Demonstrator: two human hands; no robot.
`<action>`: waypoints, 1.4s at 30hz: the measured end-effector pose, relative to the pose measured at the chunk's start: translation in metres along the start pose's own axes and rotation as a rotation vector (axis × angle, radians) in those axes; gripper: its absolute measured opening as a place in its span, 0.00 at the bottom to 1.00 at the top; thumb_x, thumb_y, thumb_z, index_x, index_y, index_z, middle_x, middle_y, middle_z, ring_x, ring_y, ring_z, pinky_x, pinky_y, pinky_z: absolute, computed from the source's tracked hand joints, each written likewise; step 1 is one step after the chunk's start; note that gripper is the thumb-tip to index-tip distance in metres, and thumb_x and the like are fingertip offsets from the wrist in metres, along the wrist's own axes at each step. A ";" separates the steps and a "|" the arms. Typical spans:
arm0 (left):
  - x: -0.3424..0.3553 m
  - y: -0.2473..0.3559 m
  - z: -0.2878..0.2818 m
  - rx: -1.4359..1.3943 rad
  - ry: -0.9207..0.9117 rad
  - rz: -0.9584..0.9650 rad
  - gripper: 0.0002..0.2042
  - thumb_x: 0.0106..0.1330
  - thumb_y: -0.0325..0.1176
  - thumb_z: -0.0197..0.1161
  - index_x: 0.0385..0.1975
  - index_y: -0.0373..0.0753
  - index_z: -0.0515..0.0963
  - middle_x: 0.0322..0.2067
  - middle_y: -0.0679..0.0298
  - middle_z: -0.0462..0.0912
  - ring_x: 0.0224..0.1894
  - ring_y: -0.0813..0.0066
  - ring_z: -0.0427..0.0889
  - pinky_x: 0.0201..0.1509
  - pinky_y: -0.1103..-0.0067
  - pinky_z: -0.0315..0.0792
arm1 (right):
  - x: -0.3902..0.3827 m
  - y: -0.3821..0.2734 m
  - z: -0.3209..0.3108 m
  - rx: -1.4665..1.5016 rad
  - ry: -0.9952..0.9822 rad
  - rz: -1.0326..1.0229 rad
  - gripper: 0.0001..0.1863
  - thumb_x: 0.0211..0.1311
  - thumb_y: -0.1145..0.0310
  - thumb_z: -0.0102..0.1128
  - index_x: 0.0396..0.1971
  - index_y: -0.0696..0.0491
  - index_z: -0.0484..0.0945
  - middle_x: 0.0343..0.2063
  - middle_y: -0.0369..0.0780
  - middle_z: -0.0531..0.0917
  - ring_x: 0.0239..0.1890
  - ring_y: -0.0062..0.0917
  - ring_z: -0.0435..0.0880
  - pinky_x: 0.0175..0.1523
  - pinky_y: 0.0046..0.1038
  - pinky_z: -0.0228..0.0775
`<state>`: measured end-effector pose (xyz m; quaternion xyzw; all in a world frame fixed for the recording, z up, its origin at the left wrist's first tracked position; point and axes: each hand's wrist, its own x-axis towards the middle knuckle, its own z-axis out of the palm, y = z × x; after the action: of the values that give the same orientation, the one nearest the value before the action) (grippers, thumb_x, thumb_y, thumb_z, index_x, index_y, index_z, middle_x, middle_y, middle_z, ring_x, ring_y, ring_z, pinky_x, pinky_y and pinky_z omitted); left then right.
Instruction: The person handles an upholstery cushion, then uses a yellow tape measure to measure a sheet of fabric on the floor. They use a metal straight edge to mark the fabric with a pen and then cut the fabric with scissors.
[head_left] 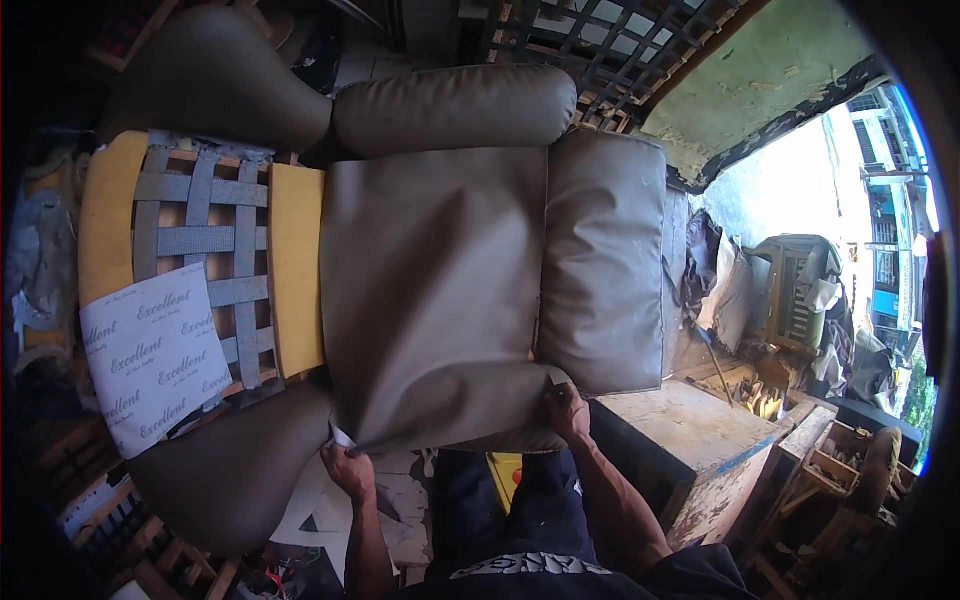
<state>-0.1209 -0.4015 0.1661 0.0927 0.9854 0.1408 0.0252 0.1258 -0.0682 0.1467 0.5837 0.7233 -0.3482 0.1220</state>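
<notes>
Presently, left hand (348, 470): clenched on the near-left corner of the brown sheet (440, 270), where a pale patch, probably its underside, turns up at the fingers.
Right hand (570, 412): grasping the same sheet at its near-right corner, with a similar pale patch at the fingertips.
Sheet position: spread over the middle of the seat, far edge beside the bolster (455, 108), right edge along the puffed cushion (605, 260), left edge at the inner yellow strip (297, 270); whether it overlaps that strip cannot be told.
Sheet condition: unevenly tensioned; folds fan from the near-left corner, and the near edge sags between the hands.
Step in hand: judged to be positioning and drawing the cover over the seat.
Next move: appears to call for even pull on both near corners, edges kept square to strip and cushion.
Seat frame, left end: grey webbing (205, 240) bare between the inner strip and the outer yellow strip (112, 215); a white printed sheet (155, 360) lies across the near-left corner.
Near right: wooden cabinet (690, 425), worn top, just beside the cushion's near edge.
</notes>
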 end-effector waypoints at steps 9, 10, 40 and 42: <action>-0.045 -0.017 0.008 -0.019 -0.238 -0.105 0.07 0.51 0.18 0.59 0.29 0.35 0.73 0.37 0.52 0.72 0.46 0.49 0.73 0.49 0.60 0.70 | 0.004 0.029 0.008 -0.239 -0.191 -0.078 0.19 0.62 0.54 0.59 0.46 0.52 0.78 0.43 0.50 0.83 0.48 0.46 0.82 0.52 0.41 0.73; -0.045 -0.009 0.005 -0.020 -0.244 -0.113 0.07 0.51 0.18 0.59 0.29 0.35 0.73 0.37 0.52 0.72 0.46 0.49 0.73 0.49 0.60 0.70 | -0.003 0.039 0.010 -0.333 -0.270 -0.134 0.20 0.62 0.53 0.58 0.46 0.53 0.77 0.44 0.51 0.83 0.49 0.46 0.82 0.53 0.41 0.73; 0.004 0.094 0.125 0.257 0.063 -0.695 0.32 0.60 0.45 0.51 0.65 0.44 0.58 0.57 0.47 0.62 0.60 0.48 0.63 0.59 0.53 0.63 | 0.001 0.011 0.006 0.161 -0.241 0.184 0.37 0.63 0.39 0.57 0.32 0.67 0.84 0.24 0.54 0.85 0.33 0.36 0.87 0.43 0.37 0.74; 0.002 0.092 0.129 0.288 0.078 -0.684 0.31 0.60 0.47 0.50 0.65 0.45 0.59 0.57 0.47 0.62 0.60 0.48 0.63 0.58 0.51 0.63 | -0.001 0.015 0.009 0.199 -0.210 0.175 0.36 0.63 0.39 0.57 0.30 0.66 0.84 0.21 0.52 0.84 0.30 0.34 0.86 0.40 0.37 0.75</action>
<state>-0.0974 -0.2795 0.0686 -0.2450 0.9692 -0.0126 0.0198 0.1380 -0.0735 0.1348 0.6140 0.6148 -0.4655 0.1682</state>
